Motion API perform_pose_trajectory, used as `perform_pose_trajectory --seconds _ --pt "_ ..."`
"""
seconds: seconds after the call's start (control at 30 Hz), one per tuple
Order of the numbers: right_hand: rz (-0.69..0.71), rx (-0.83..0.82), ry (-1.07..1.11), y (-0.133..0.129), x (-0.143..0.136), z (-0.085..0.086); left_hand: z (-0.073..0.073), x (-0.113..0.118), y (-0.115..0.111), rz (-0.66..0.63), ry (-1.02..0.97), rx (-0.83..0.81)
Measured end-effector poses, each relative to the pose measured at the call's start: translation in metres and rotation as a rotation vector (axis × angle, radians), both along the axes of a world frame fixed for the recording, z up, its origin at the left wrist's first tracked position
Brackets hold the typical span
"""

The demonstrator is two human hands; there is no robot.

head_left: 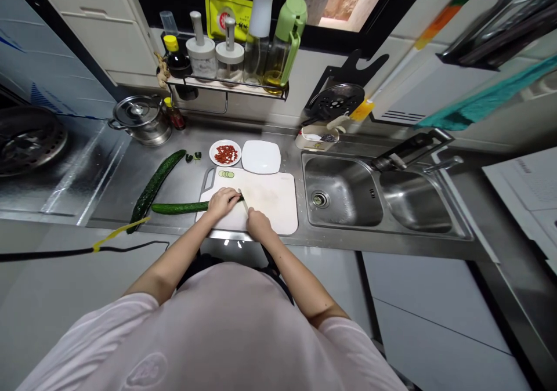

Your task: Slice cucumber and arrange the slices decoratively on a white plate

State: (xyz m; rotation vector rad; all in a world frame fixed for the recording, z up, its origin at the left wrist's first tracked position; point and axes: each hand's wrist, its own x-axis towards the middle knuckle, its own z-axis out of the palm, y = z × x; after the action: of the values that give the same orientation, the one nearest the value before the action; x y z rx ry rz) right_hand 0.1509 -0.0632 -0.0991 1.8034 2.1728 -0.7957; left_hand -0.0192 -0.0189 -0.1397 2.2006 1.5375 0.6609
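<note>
Cucumber [180, 207] partly on cutting bd [278, 211]; L hand [223, 203] holding it, R hand [259, 226] gripping knife [244, 203] at its R end.

Through my remote feed I see a pale pink shirt [256, 327], its short sleeves [348, 336] ending well behind the left hand [224, 202] and right hand [258, 225]. A rounded, tonal emblem [147, 371] sits behind and left of both grips.

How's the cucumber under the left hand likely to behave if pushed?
The cucumber may roll under a sideways push, being long and rounded. It would probably stay stiff if lifted, since it runs nearly straight past the left edge of the cutting board.
</note>
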Motion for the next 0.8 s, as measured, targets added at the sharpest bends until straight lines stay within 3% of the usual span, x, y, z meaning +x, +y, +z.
perform_pose_trajectory --seconds 0.27,0.8 --pt "0.008 0.004 -0.002 0.014 -0.008 0.003 0.0 0.0 0.0 0.013 0.015 -0.003" --pt "-0.025 0.01 0.0 0.006 -0.008 -0.008 -0.001 0.0 0.0 0.009 0.006 -0.007"
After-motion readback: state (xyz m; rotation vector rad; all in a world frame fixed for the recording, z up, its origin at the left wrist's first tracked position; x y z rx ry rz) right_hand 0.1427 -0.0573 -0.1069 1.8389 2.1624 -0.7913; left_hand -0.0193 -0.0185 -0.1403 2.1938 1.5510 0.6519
